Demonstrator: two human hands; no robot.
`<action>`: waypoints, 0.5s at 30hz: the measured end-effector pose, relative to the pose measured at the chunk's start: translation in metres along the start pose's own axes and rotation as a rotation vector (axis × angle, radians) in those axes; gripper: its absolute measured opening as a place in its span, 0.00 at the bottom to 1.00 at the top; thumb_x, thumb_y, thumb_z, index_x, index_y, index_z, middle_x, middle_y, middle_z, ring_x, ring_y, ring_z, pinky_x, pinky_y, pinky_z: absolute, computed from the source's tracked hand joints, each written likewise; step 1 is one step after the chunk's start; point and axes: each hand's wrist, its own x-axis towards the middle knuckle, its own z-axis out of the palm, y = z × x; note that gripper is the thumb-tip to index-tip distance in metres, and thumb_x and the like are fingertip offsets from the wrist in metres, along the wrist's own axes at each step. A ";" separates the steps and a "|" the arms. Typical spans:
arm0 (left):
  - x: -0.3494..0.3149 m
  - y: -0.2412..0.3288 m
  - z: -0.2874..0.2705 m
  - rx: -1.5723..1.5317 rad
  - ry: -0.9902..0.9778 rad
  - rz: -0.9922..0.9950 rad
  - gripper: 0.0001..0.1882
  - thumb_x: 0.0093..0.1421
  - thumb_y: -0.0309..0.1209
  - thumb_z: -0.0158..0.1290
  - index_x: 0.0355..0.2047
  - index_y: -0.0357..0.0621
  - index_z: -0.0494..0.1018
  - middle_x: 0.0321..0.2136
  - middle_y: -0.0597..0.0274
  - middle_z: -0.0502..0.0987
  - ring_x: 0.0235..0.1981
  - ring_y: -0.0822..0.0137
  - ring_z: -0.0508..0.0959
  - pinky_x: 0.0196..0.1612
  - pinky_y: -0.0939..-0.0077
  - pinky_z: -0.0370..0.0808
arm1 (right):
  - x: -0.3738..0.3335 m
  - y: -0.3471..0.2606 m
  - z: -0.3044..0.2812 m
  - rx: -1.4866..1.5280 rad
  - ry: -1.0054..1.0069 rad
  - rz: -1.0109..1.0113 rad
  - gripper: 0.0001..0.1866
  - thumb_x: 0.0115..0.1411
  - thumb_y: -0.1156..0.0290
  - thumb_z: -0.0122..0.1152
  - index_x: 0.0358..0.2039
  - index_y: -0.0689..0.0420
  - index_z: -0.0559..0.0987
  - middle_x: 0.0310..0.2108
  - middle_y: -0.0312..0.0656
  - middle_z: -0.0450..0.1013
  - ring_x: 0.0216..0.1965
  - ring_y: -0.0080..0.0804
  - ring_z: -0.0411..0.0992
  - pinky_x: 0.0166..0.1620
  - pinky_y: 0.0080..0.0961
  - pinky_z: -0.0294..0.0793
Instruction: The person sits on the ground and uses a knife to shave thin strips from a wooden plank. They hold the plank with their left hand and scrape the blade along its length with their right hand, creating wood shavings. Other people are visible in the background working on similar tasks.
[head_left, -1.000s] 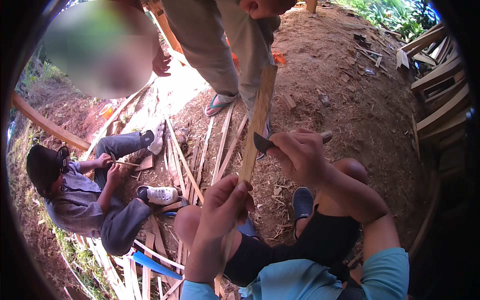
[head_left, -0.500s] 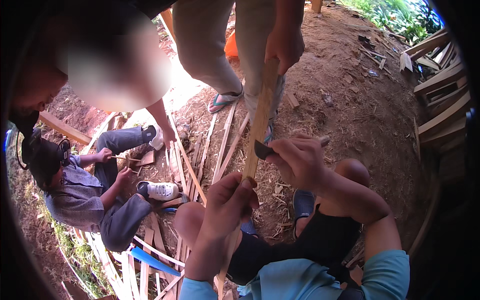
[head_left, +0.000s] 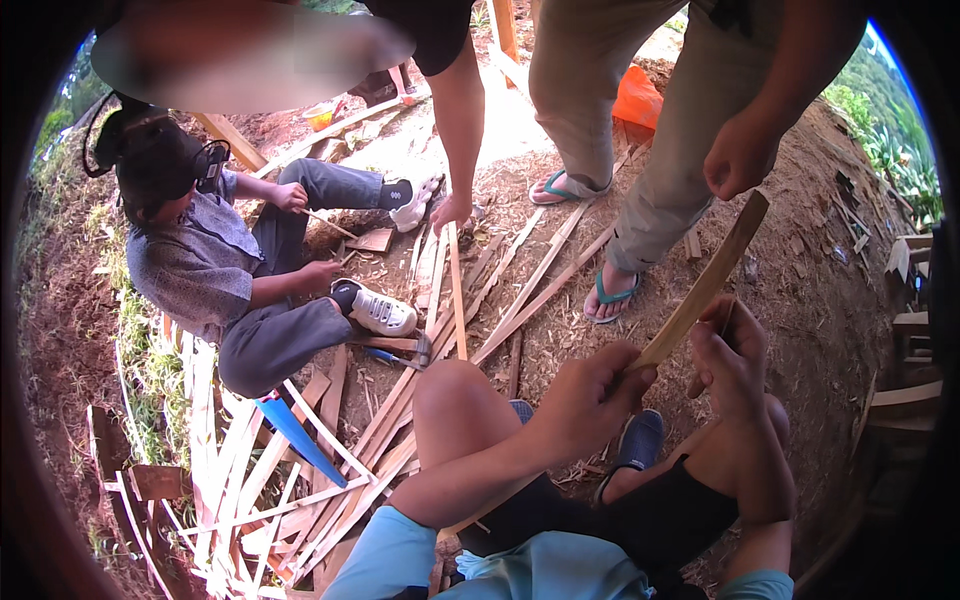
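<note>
My left hand [head_left: 595, 395] is closed round a long, narrow wooden strip [head_left: 712, 275], whose far end slants up to the right. The strip's lower part runs back under my left forearm. My right hand [head_left: 738, 350], fingers curled, is close to the strip's right edge. In it is a small knife [head_left: 697, 386]; a bit of its brown handle shows below the fingers, and the blade is mostly hidden. Just beyond the strip's far end hangs the hand [head_left: 745, 152] of a person standing in front of me, apart from the wood.
Many wooden strips [head_left: 375, 440] lie on the ground at left, with a blue saw-like tool [head_left: 300, 440] and a hammer [head_left: 422, 350]. A seated person [head_left: 200, 260] holds a thin stick. Another person's arm [head_left: 460, 130] reaches down. An orange bag [head_left: 637, 98] lies beyond; timber [head_left: 905, 400] is stacked at right.
The standing person's hand has let go of the strip's far end. My hands and the strip have swung right, and my right hand has turned, with the dark blade no longer plainly visible.
</note>
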 end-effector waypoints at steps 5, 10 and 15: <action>0.006 -0.005 0.002 -0.006 0.007 0.040 0.09 0.62 0.33 0.47 0.36 0.40 0.69 0.18 0.68 0.72 0.17 0.82 0.71 0.18 0.86 0.67 | 0.004 0.001 0.002 -0.026 0.013 0.031 0.04 0.56 0.75 0.56 0.30 0.59 0.71 0.16 0.28 0.64 0.11 0.09 0.58 0.12 0.09 0.53; 0.009 -0.003 0.008 -0.196 0.026 -0.094 0.09 0.63 0.34 0.45 0.36 0.41 0.68 0.18 0.69 0.71 0.16 0.82 0.69 0.17 0.88 0.65 | 0.007 0.005 -0.005 -0.053 -0.045 0.074 0.05 0.58 0.72 0.53 0.33 0.60 0.71 0.18 0.30 0.65 0.13 0.11 0.60 0.15 0.11 0.56; 0.014 0.005 -0.014 -0.326 0.028 -0.113 0.12 0.65 0.37 0.41 0.33 0.40 0.66 0.16 0.64 0.70 0.10 0.78 0.66 0.12 0.87 0.62 | 0.011 0.003 -0.007 -0.033 -0.073 -0.006 0.13 0.64 0.70 0.45 0.47 0.61 0.66 0.24 0.33 0.66 0.22 0.16 0.63 0.27 0.14 0.66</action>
